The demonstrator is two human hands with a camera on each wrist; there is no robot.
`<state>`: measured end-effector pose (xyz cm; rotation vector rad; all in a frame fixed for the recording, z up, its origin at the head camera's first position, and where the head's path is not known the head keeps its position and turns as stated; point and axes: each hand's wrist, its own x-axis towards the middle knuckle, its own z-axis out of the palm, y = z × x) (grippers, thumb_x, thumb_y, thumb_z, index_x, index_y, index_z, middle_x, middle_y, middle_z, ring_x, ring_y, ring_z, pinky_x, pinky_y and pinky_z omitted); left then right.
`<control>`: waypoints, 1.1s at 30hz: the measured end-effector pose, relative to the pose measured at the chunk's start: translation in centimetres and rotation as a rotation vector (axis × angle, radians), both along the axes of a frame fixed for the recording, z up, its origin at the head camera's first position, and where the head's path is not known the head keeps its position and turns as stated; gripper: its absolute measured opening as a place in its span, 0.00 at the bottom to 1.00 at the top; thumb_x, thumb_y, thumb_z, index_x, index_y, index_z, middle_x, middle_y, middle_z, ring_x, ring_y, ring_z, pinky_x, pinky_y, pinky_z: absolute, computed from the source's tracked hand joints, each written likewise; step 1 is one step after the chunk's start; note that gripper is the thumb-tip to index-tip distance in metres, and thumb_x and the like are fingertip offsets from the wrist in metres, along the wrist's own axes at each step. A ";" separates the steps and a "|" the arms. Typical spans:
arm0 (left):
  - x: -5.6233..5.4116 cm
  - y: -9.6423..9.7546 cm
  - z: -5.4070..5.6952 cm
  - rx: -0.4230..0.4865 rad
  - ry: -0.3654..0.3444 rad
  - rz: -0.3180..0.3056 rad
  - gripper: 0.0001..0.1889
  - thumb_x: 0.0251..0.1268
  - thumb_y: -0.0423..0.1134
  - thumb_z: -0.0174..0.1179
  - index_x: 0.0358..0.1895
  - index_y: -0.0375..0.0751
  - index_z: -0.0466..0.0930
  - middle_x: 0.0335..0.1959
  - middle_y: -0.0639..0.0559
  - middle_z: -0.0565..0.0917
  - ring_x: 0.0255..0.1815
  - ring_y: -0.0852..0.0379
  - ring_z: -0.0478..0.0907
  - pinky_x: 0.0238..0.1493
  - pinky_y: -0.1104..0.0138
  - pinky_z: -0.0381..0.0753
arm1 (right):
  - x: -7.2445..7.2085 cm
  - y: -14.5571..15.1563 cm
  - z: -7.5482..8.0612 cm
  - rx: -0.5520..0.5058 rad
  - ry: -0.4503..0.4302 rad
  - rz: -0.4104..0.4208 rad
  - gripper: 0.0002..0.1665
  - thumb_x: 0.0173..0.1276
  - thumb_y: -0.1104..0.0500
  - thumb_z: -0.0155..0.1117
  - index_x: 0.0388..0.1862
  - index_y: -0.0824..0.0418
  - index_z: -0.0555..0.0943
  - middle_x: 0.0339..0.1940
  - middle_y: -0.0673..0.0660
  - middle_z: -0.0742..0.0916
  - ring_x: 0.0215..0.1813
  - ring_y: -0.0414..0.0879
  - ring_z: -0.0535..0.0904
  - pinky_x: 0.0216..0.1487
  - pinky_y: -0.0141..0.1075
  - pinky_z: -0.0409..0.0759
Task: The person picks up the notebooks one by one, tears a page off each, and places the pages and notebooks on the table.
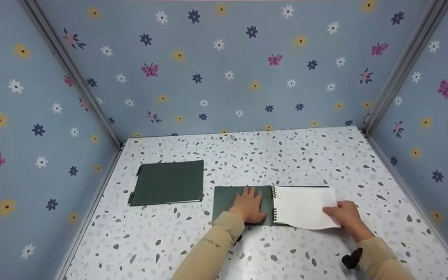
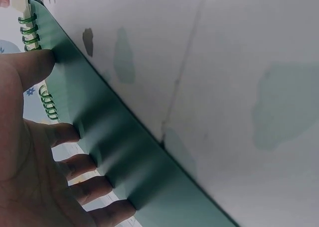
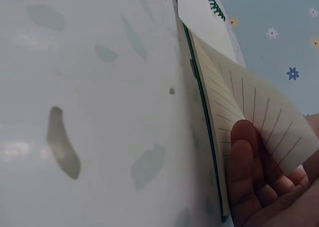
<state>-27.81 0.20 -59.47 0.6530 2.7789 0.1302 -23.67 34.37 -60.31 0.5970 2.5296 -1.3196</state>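
A green-covered spiral notebook lies opened flat on the speckled table. My left hand (image 1: 248, 206) rests on its green cover (image 1: 223, 200), fingers spread and straight; the left wrist view shows the fingertips against the cover (image 2: 119, 132). Green coil binding (image 1: 274, 210) runs between the cover and the white lined pages (image 1: 301, 206). At the right edge, my right hand (image 1: 346, 215) pinches a page, thumb on top. In the right wrist view this lined page (image 3: 266, 105) bends up, away from the sheets below, with fingers (image 3: 241, 160) under it.
A second green spiral notebook (image 1: 171, 182) lies closed to the left, coils on its left side. The speckled table (image 1: 247, 159) is bordered by blue flowered panels (image 1: 224, 77) at the back and both sides, with grey metal posts (image 1: 403, 62) at the corners.
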 end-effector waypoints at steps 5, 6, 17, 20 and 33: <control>0.1 0.0 -0.1 0.016 -0.002 0.007 0.42 0.81 0.63 0.55 0.87 0.44 0.61 0.88 0.38 0.60 0.89 0.35 0.56 0.84 0.40 0.65 | 0.2 0.2 -0.2 -0.001 0.017 0.005 0.36 0.74 0.54 0.70 0.66 0.84 0.77 0.53 0.71 0.89 0.42 0.48 0.82 0.39 0.32 0.79; 0.1 -0.1 -0.2 0.017 -0.006 0.006 0.42 0.81 0.63 0.55 0.88 0.44 0.60 0.89 0.38 0.60 0.90 0.35 0.56 0.85 0.40 0.65 | 0.2 0.2 -0.2 -0.001 0.025 0.005 0.36 0.74 0.54 0.70 0.65 0.84 0.78 0.53 0.71 0.89 0.41 0.47 0.82 0.38 0.32 0.79; 0.2 -0.4 -0.1 0.035 0.002 -0.012 0.41 0.82 0.63 0.56 0.87 0.44 0.61 0.88 0.37 0.61 0.89 0.35 0.57 0.84 0.39 0.65 | 0.6 0.7 -0.5 -0.038 0.047 -0.004 0.34 0.75 0.52 0.70 0.64 0.82 0.79 0.49 0.68 0.90 0.39 0.44 0.81 0.39 0.32 0.79; 0.3 -0.5 0.1 0.040 -0.008 -0.014 0.41 0.82 0.63 0.56 0.87 0.43 0.61 0.88 0.37 0.60 0.89 0.35 0.56 0.85 0.39 0.64 | 0.8 1.1 -0.6 -0.051 0.017 -0.018 0.34 0.76 0.52 0.69 0.65 0.81 0.79 0.43 0.61 0.89 0.39 0.44 0.81 0.39 0.33 0.79; 0.1 -0.3 0.2 0.042 -0.031 -0.002 0.42 0.81 0.63 0.57 0.88 0.45 0.60 0.89 0.38 0.59 0.90 0.36 0.56 0.86 0.41 0.63 | 1.0 1.7 -0.9 -0.040 0.010 -0.003 0.30 0.76 0.51 0.70 0.61 0.77 0.82 0.34 0.51 0.86 0.34 0.42 0.80 0.35 0.33 0.79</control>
